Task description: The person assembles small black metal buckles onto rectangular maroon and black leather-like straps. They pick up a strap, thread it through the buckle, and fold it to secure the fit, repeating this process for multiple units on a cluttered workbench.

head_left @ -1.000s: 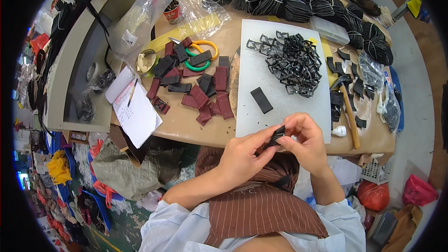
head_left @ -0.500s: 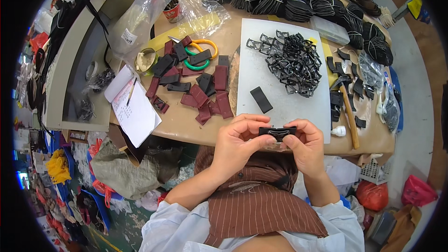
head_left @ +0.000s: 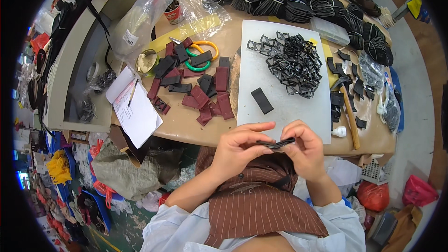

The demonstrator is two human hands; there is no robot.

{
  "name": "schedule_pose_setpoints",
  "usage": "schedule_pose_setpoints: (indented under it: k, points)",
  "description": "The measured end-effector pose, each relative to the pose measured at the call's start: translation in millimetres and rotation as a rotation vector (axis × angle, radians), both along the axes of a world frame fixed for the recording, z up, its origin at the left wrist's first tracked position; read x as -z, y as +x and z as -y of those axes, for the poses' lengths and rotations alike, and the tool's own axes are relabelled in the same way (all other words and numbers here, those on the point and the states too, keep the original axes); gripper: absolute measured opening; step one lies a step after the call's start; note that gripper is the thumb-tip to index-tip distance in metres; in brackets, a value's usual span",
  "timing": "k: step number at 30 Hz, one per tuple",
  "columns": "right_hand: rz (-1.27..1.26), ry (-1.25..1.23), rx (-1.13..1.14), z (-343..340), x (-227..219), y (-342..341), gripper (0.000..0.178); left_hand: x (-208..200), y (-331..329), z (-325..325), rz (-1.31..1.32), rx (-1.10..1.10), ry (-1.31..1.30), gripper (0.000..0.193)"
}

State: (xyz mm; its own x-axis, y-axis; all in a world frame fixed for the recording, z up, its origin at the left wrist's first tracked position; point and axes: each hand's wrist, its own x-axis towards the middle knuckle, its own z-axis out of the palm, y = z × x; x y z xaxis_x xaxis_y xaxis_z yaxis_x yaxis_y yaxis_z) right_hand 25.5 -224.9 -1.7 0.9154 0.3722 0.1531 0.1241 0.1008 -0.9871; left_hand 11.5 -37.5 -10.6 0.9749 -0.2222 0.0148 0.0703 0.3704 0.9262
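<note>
In front of my waist, at the near edge of the white board (head_left: 254, 72), both hands pinch a small folded black strap piece (head_left: 282, 143). My left hand (head_left: 238, 148) grips one end between thumb and fingers, its index finger stretched above. My right hand (head_left: 306, 151) is closed on the other end. The piece is turned edge-on, so its inside is hidden. Just beyond my hands, a flat black strap piece (head_left: 262, 101) lies on the board. Farther back sits a heap of black metal-looking buckles (head_left: 298, 65).
Maroon and black strap pieces (head_left: 200, 95) lie left of the board near scissors (head_left: 200, 67) and a notepad (head_left: 135, 105). A hammer (head_left: 350, 116) and curved black pieces (head_left: 358, 86) lie right. Bundled black cords (head_left: 298, 7) line the back. A grey drawer (head_left: 84, 93) stands left.
The black piece has been tilted from its broad face to edge-on, with its right end raised. Both hands still hold it, and my left index finger has straightened.
</note>
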Motion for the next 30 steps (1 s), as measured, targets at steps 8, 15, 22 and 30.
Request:
schedule_pose_setpoints:
  k: [8, 15, 22, 30]
  points:
    - [-0.288, 0.327, 0.088, -10, 8, -8, 0.014, 5, 13, 7, -0.293, 0.072, -0.301, 0.016]
    - [-0.051, 0.125, 0.233, 30, 20, 11, 0.014, -2, 64, 17, 0.329, 0.254, 0.387, 0.030]
    - [0.248, -0.614, 0.889, 120, 13, 59, 0.045, 23, 217, -10, 0.530, -0.400, 1.241, 0.055]
    - [0.440, -0.607, 0.596, 79, 9, 38, 0.036, 18, 169, -7, 0.502, -0.410, 0.997, 0.019]
